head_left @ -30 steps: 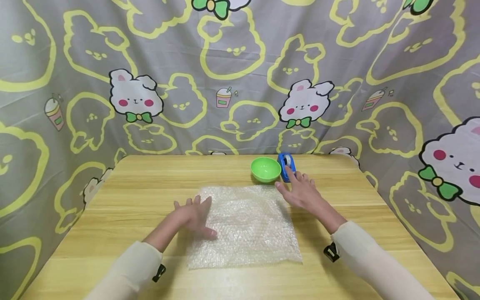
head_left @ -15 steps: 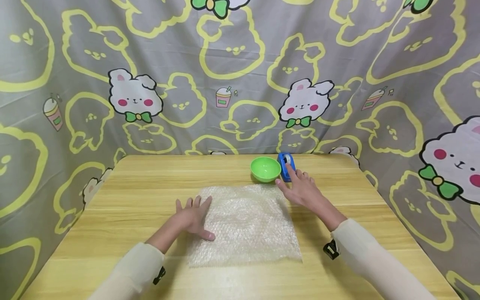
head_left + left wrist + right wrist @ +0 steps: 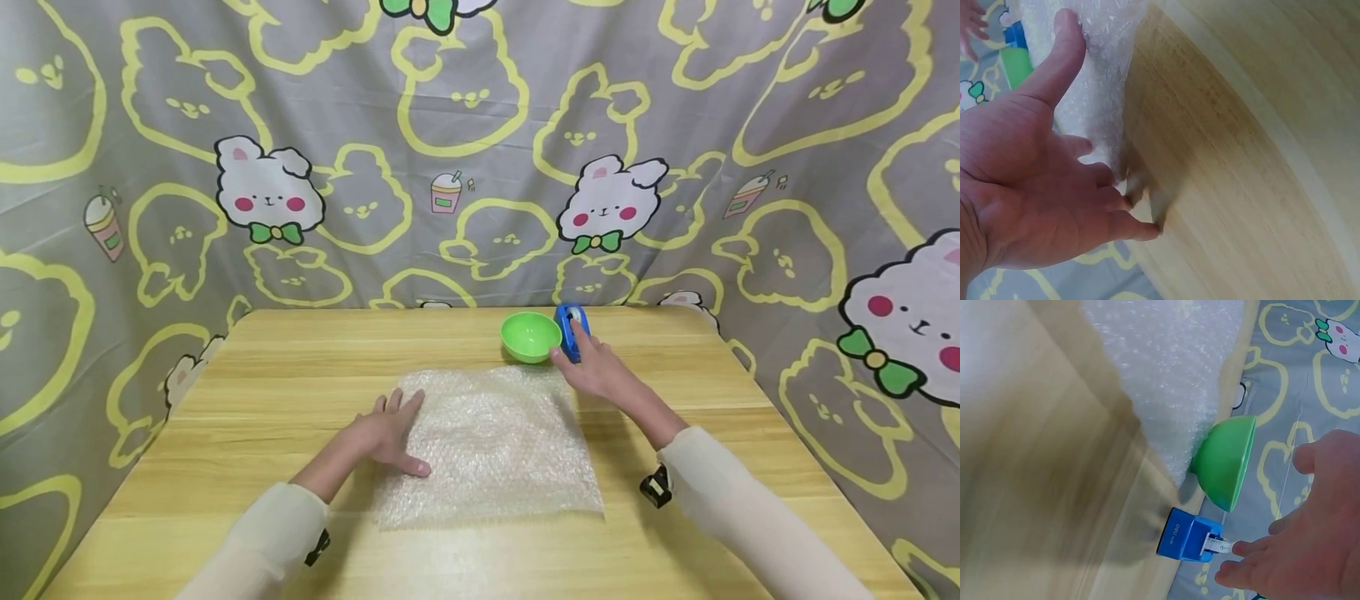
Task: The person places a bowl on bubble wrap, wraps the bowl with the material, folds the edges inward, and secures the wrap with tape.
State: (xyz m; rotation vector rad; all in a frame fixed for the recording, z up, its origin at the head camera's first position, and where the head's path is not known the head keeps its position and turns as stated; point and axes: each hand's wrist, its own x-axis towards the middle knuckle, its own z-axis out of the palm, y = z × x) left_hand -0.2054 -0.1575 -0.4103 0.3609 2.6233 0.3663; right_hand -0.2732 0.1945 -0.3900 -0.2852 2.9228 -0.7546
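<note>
A sheet of bubble wrap [image 3: 495, 450] lies flat on the wooden table. My left hand [image 3: 382, 433] is at its left edge, fingers spread and thumb over the sheet. In the left wrist view, the fingertips of the left hand [image 3: 1041, 181] reach down by the table surface beside that edge. Behind the sheet stands a green bowl [image 3: 528, 337], with a blue tape dispenser [image 3: 568, 329] close on its right. My right hand [image 3: 600, 367] hovers over the dispenser's front with fingers extended. The right wrist view shows the right hand [image 3: 1310, 531] apart from the bowl [image 3: 1225, 462] and dispenser [image 3: 1182, 534].
The wooden table [image 3: 300, 350] ends at the back and sides against a grey patterned curtain [image 3: 360, 117]. The bowl and dispenser stand near the back edge, right of centre.
My right hand has moved slightly forward and left, nearer the bowl and dispenser. The left hand has settled at the sheet's left edge. The bowl, dispenser and bubble wrap keep their places.
</note>
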